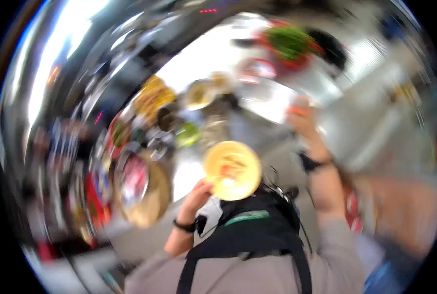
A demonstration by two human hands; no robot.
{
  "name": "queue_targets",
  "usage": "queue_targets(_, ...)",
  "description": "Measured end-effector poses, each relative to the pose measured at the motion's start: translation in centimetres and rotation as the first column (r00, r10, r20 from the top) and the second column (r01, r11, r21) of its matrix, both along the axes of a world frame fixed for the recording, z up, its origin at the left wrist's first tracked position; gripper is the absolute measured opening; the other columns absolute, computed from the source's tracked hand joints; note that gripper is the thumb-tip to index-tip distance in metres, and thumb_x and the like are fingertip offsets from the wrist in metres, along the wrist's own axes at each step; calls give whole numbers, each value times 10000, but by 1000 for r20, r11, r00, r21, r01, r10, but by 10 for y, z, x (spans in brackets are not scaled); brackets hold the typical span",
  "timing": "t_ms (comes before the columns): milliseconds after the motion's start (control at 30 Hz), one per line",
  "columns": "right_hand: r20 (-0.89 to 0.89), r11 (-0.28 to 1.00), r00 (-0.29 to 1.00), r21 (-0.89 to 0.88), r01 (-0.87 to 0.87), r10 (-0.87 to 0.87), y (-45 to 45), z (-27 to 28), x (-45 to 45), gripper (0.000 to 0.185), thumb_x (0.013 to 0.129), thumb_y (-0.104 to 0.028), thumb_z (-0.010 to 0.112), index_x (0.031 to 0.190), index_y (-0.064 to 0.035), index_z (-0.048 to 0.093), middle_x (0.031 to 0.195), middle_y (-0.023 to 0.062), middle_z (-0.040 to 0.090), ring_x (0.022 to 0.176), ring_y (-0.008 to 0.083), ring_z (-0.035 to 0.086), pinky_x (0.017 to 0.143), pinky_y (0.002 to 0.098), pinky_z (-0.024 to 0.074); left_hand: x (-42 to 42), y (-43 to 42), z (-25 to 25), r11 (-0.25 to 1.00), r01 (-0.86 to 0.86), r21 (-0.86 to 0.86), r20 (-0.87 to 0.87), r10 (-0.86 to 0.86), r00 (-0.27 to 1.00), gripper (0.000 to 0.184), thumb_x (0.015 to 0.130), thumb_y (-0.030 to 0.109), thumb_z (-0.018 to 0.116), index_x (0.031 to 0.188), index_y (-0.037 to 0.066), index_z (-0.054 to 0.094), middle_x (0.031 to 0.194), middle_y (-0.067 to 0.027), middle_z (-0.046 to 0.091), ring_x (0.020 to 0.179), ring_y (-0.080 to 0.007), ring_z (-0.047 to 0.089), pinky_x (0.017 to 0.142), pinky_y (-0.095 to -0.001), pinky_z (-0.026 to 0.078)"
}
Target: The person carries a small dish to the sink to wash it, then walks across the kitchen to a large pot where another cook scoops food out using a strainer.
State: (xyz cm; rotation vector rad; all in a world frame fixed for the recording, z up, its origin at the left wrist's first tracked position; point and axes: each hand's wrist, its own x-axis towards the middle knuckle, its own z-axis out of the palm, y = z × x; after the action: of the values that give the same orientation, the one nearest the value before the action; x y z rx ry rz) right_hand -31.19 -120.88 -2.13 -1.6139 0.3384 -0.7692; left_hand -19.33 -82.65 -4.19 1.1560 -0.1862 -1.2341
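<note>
My left hand [198, 195] grips the rim of a round yellow plate or shallow bowl [249, 159], held in front of my black apron. Small reddish and brown pieces or markings show in its middle; blur hides which. My right hand [301, 120] is stretched out forward and to the right, past a white board or sheet [272, 104] on the counter. An orange patch and something pale show at its fingers, but motion smears them, so whether it holds anything is unclear.
Leafy greens [288, 41] fill a red container at the back. A white-and-red bowl [256, 70], a yellow packet [153, 98], a green cup or bowl [187, 134] and several small containers crowd the counter. At left, a metal bowl with pink contents [134, 179] rests on a round wooden board [157, 196].
</note>
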Motion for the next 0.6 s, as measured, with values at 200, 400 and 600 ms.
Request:
queue_targets(200, 123, 999, 992, -37, -6, 10, -75, 7, -122, 112, 884, -81, 577, 837, -74, 476, 781, -24, 488, 692, 50, 439, 571, 199, 385, 4, -8, 8, 996, -1, -93, 15, 2, 1000, 288, 936, 249, 558, 1042, -15, 603, 900, -44, 652, 772, -111, 604, 702, -246, 485)
queue_targets(400, 104, 966, 972, -129, 222, -210, -62, 69, -137, 196, 902, -78, 545, 745, -70, 428, 571, -12, 351, 494, 73, 350, 463, 212, 278, 19, -9, 3, 984, 111, -138, 6, -111, 994, 261, 936, 274, 561, 927, 19, 617, 774, -11, 639, 673, -85, 587, 628, -222, 474)
queue_targets(600, 8, 833, 851, -201, 516, -525, -118, -21, -172, 152, 910, -92, 549, 768, -62, 505, 576, -15, 391, 478, 61, 344, 446, 214, 274, 8, -1, 11, 988, 96, -123, 19, -95, 995, 250, 933, 293, 564, 932, 49, 622, 759, 3, 642, 658, -72, 601, 606, -219, 484)
